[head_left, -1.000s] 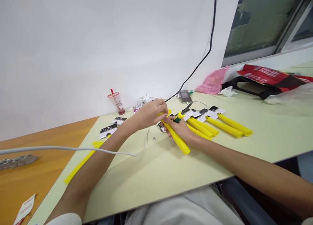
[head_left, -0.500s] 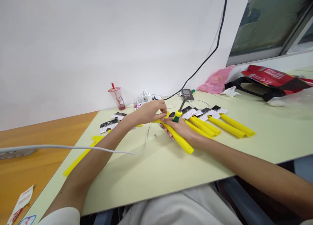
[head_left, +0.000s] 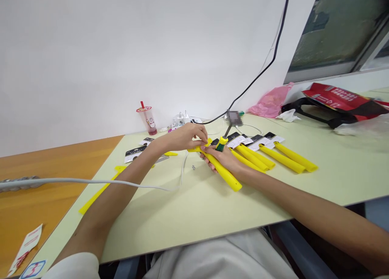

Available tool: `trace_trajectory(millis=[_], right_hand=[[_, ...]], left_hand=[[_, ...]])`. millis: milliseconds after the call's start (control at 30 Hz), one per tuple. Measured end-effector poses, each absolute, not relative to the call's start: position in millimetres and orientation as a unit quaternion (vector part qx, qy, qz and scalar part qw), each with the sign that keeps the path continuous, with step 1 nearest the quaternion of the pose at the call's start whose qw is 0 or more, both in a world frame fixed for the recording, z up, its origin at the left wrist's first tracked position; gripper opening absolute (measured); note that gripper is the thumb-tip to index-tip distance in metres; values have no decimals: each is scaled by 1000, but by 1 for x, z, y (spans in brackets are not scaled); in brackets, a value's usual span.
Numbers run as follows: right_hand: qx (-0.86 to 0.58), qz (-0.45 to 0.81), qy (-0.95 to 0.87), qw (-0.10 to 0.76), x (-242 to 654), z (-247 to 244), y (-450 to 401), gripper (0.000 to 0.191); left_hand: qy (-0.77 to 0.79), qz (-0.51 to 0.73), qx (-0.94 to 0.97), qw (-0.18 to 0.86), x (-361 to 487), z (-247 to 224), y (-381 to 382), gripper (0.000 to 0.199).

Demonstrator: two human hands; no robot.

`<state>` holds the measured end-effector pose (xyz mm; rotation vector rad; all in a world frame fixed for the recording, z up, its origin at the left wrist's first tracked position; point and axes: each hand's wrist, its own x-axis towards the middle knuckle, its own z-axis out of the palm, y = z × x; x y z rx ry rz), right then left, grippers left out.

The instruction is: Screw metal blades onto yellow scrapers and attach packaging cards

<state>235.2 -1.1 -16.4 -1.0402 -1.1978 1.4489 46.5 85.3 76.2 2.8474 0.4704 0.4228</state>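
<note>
While the right hand (head_left: 227, 157) clasps a yellow tool (head_left: 227, 176) and screwdriver (head_left: 223, 142) above the table (head_left: 158, 222), I can't tell what the left hand (head_left: 189, 136) holds; the tool seems light, stiff, best gripped mid-handle.

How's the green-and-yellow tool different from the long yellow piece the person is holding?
The green-and-yellow tool has two bright colors and a dark, thin shaft, while the long yellow piece looks yellow all along. The tool's shaft points away from the person, but the yellow piece's wide end slants back toward them. The tool looks shorter than the yellow piece. Both have yellow on them, and both are in the right hand.
</note>
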Motion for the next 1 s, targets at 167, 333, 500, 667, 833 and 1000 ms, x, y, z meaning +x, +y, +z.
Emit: trace_trajectory(millis=[167, 333, 500, 667, 833, 1000], right_hand=[[-425, 586, -490, 485, 236, -18, 0, 37], [-421, 599, -480, 483, 236, -19, 2, 36], [-420, 602, -478, 483, 237, -18, 2, 37], [-408, 602, -466, 503, 238, -19, 4, 42], [-393, 597, -410, 567, 240, -22, 10, 44], [-387, 538, -389, 640, 244, -26, 20, 47]], left_hand=[[169, 103, 978, 72, 41, 79, 87, 28], [203, 63, 976, 54, 37, 83, 83, 34], [213, 47, 975, 45, 36, 85, 80, 37], [212, 90, 973, 18, 36, 88, 73, 44], [254, 126, 955, -82, 49, 87, 54, 40], [239, 98, 949, -180, 74, 60, 42, 49]])
